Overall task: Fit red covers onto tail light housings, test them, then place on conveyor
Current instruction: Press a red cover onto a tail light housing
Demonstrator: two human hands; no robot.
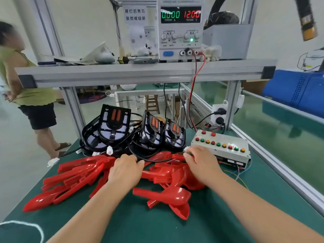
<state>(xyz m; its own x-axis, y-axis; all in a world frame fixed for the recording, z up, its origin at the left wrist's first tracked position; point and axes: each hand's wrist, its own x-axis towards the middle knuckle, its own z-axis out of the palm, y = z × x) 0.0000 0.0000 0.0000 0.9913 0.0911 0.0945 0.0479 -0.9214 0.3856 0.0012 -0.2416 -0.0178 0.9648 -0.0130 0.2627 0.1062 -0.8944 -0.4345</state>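
Bare forearms reach over the green bench mat (228, 207) into a loose heap of glossy red plastic covers (163, 195). The left hand (125, 170) lies curled over a thin black cable (154, 160); whether it grips cannot be told. The right hand (201, 162) pinches a small white plug (186, 149) beside the grey push-button test box (228, 139), probably for testing. The black tail light housings (114, 127) stand behind with tangled leads, and the green conveyor (280, 130) lies beyond an aluminium rail (273, 163).

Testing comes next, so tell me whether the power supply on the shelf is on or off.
On. The power supply shows lit digits, 0.000 A and 12.00 V, and a green lamp glows on its front.
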